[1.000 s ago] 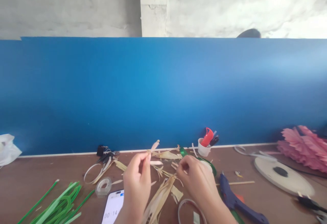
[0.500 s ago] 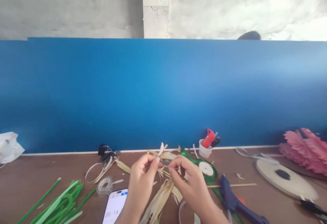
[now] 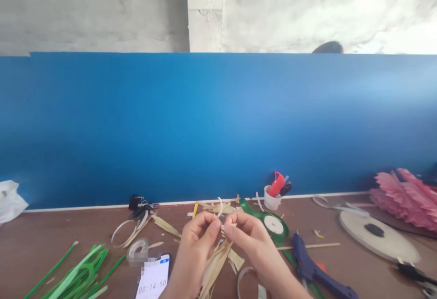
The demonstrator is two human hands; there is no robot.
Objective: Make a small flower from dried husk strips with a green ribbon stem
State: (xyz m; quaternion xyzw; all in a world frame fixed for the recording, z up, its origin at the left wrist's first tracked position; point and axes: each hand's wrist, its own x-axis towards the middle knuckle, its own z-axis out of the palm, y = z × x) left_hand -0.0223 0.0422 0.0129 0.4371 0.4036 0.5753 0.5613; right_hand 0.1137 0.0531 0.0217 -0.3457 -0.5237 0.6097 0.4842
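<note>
A blue partition [image 3: 191, 126] stands behind a white bag [image 3: 12, 203], left, and pink ruffled material [image 3: 403, 199], right.

Wall [image 3: 95, 7]: rough grey plaster across the top of the view, patchy and stained, paler toward the right.
Pillar [image 3: 205, 26]: whitish, upright, near the middle of the wall, with a horizontal seam and a small chipped crack along it.
Partition [image 3: 191, 117]: smooth blue panel spanning the full width in front of the wall; its top edge steps slightly near the left end.
Dark rounded shape [image 3: 328, 47]: shows above the partition's top at right; what it is cannot be told.
Table [image 3: 27, 240]: brown top, running along the partition's foot.
White strip [image 3: 92, 207]: lines the joint between table and partition.
Light: strongest at right, glossing the blue; a shadow darkens the plaster left of the pillar.
</note>
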